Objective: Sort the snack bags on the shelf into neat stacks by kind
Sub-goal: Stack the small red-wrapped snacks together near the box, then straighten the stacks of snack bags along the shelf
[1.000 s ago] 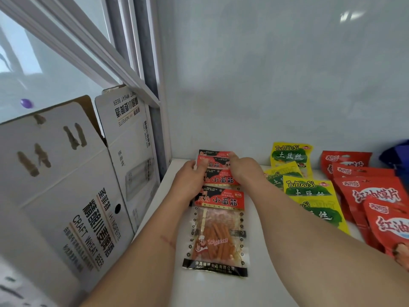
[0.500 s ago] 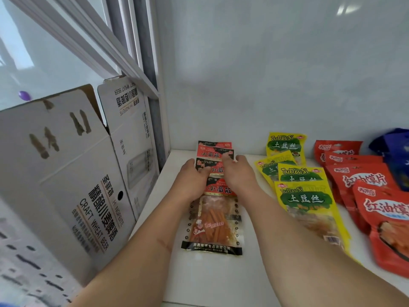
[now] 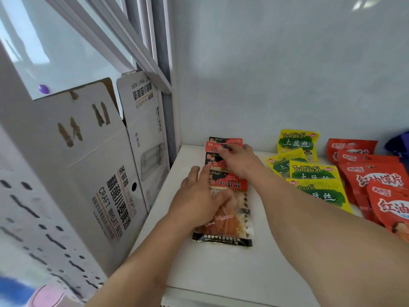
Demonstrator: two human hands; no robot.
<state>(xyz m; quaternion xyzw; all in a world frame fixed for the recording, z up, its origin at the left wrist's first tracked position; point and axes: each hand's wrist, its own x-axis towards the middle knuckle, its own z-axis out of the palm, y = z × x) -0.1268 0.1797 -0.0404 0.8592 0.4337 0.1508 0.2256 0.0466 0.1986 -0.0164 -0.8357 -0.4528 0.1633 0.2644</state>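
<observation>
Bare forearms over a white shelf, cut off by the lower edge. Left hand flat and spread on the clear front of the nearest red-and-black snack bag, hiding much of it, gripping nothing. Right hand farther back, fingers extended on the overlapping row of red-and-black bags, labels partly covered. Yellow bags and red bags to the right, the red ones cropped. Printed cardboard box at left. Something blue at far right, barely visible.
</observation>
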